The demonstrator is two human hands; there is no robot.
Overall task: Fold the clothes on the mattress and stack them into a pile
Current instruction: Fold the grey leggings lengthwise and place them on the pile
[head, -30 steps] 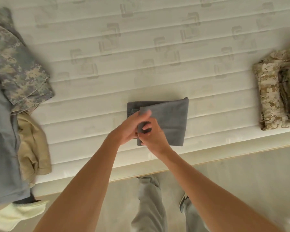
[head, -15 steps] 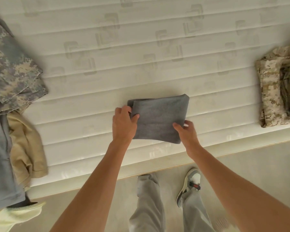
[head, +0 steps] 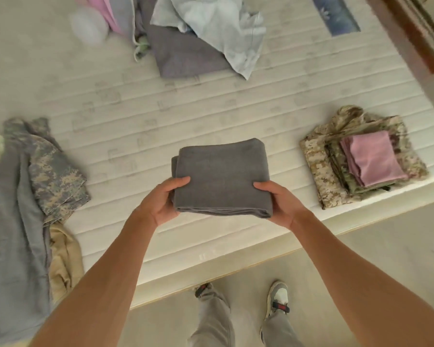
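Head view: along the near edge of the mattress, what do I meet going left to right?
Unfolded grey and camouflage clothes → left hand → folded grey cloth → right hand → folded pile topped with pink.

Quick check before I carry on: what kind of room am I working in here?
Most likely a bedroom at home. A bare quilted mattress serves as the work surface, loose clothes lie heaped at its far side, and a folded pile sits at its right edge. Wooden furniture, perhaps a wardrobe, stands beyond.
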